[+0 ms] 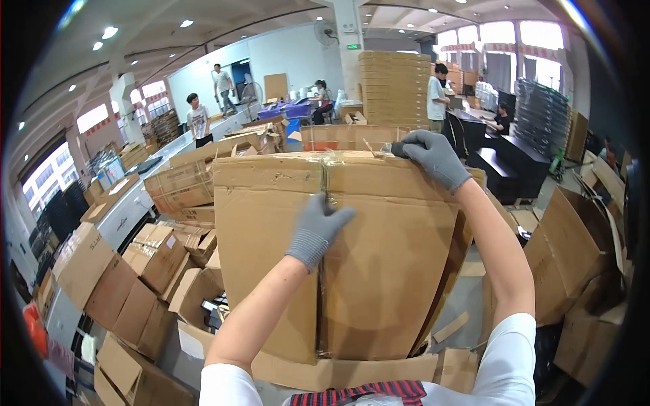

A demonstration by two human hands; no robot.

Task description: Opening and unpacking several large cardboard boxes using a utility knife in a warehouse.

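Note:
A large flattened cardboard box (271,250) stands upright in front of me, a taped seam running down its middle. My left hand (315,230), in a grey glove, is at the upper part of that seam. Its thumb is held apart and its fingers point up, slightly blurred, with nothing visible in them. At the box's top right edge, my gloved right hand (437,159) is closed around a small dark object (399,149), whose kind is mostly hidden by the fingers. Clear tape (332,161) shows at the top of the seam.
Cardboard boxes (152,254) crowd the left, one open box (200,298) holding small dark and white items. More open cartons (569,250) stand at the right. Behind are a tall stack of flat cartons (396,88), black tables (504,162) and several people at a distance.

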